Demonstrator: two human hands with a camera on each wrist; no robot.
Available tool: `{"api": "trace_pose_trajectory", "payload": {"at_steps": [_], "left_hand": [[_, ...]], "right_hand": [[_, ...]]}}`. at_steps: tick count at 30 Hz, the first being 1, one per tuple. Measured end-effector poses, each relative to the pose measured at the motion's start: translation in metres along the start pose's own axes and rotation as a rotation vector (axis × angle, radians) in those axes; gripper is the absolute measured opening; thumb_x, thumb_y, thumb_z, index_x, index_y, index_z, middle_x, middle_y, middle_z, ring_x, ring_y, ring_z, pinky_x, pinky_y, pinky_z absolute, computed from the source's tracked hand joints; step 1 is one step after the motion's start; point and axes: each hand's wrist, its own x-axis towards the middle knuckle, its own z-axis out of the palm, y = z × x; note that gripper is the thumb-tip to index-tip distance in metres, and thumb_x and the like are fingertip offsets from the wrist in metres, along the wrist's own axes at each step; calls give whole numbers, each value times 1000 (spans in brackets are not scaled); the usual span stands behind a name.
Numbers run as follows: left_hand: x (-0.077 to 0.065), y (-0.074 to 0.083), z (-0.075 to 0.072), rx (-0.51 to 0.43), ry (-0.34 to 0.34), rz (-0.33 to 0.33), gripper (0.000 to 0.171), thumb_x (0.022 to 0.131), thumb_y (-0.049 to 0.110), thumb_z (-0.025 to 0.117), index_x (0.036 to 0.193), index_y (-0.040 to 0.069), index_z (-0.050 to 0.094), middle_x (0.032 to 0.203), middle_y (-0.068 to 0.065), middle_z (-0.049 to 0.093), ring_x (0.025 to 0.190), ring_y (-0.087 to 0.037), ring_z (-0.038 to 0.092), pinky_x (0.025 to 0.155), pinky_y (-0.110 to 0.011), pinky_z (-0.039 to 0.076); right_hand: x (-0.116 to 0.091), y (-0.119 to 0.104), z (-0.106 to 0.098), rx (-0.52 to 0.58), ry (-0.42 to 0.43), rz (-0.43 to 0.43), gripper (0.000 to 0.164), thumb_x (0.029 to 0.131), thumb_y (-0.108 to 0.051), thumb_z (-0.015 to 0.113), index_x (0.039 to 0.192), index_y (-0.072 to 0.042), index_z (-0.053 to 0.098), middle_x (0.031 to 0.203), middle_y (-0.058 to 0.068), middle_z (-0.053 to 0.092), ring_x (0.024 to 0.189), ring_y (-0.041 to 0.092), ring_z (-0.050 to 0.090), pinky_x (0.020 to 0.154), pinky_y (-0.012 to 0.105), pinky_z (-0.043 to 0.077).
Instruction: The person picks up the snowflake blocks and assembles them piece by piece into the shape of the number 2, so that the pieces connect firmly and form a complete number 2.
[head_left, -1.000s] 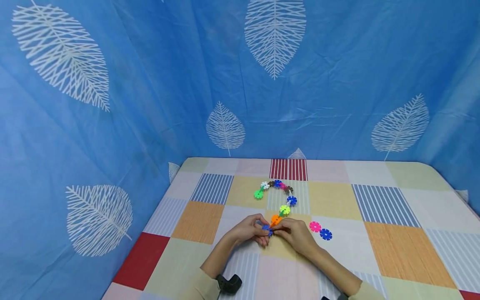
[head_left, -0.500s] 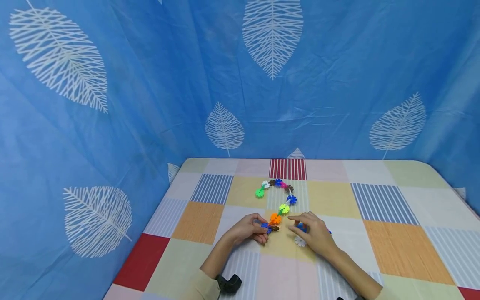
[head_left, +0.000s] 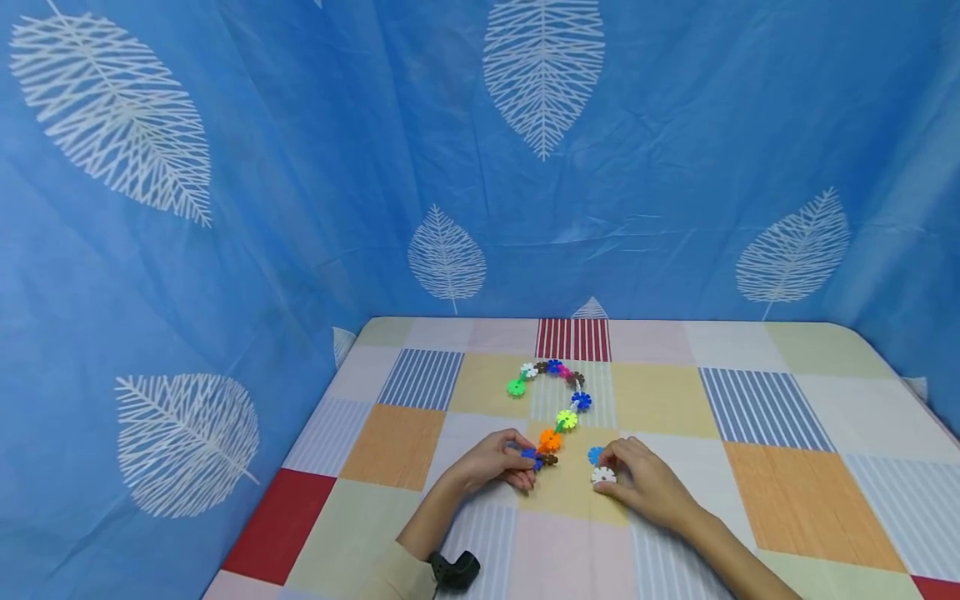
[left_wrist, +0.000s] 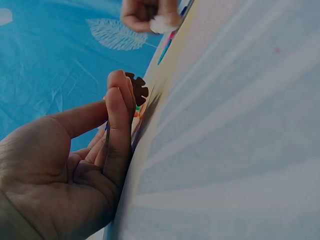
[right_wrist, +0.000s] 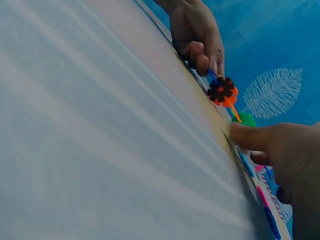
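My left hand (head_left: 495, 458) pinches a blue flower-shaped linking disc (head_left: 532, 457) at the near end of a curved chain. Fixed to that disc is a brown one (head_left: 550, 459), which sticks out past the fingertips; the left wrist view shows its notched edge (left_wrist: 137, 91). An orange disc (head_left: 550, 440) and a yellow-green disc (head_left: 567, 419) follow in the chain, which bends back to a green disc (head_left: 516, 387). To the right, my right hand (head_left: 645, 483) pinches a white disc (head_left: 603, 475) between thumb and fingers. A light blue disc (head_left: 595, 455) lies just behind it.
In the right wrist view, a pink disc (right_wrist: 262, 196) and a dark blue disc (right_wrist: 271, 222) lie beneath the right hand. A patchwork cloth (head_left: 780, 483) covers the table, and a blue leaf-print curtain (head_left: 645, 167) hangs behind and to the left.
My right hand has let go of the brown disc, moved right and taken hold of the white disc. My left hand stays almost still with the blue disc.
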Motion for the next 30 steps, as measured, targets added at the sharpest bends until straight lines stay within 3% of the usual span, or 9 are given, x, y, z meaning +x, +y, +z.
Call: {"api": "trace_pose_trajectory", "payload": {"at_steps": [4,7,10,16,20,30], "left_hand": [[0,0,-1,-8,-4,7,20,89,-1,57,106,-3,46,69,-11,65,55,-14,62,52,-23,53],[0,0,-2,-13,-11,17,20,89,-1,56,106,-3,46,68,-10,64,55,-14,62,52,-22,53],[1,0,-2,-17,-18,22,20,89,-1,57,106,-3,46,68,-10,64,54,-14,62,51,-22,53],[1,1,1,-24,-22,29,18,89,-1,56,104,-3,46,67,-10,64,53,-14,62,50,-22,53],[-1,3,2,-24,-27,28,17,89,-1,56,103,-2,47,67,-10,64,53,-14,61,50,-22,52],[-2,3,3,-27,-40,50,15,89,-3,55,102,-2,47,66,-8,64,52,-12,60,50,-21,52]], "right_hand": [[8,-14,12,378,15,224,18,78,-10,73,92,-8,61,70,-5,57,55,4,54,49,22,48],[15,-24,20,669,12,410,23,84,-2,65,104,5,58,76,12,63,59,18,64,54,31,55],[20,-32,26,824,14,557,27,86,3,61,110,13,53,78,23,63,63,26,66,59,36,56],[25,-41,32,849,75,729,25,84,7,60,108,13,55,75,23,64,60,29,65,58,36,56],[27,-41,33,882,96,800,24,84,8,58,108,13,55,75,23,64,61,32,65,59,37,56],[33,-50,39,1016,121,885,23,88,8,53,108,14,44,81,27,64,68,31,67,65,36,56]]}}
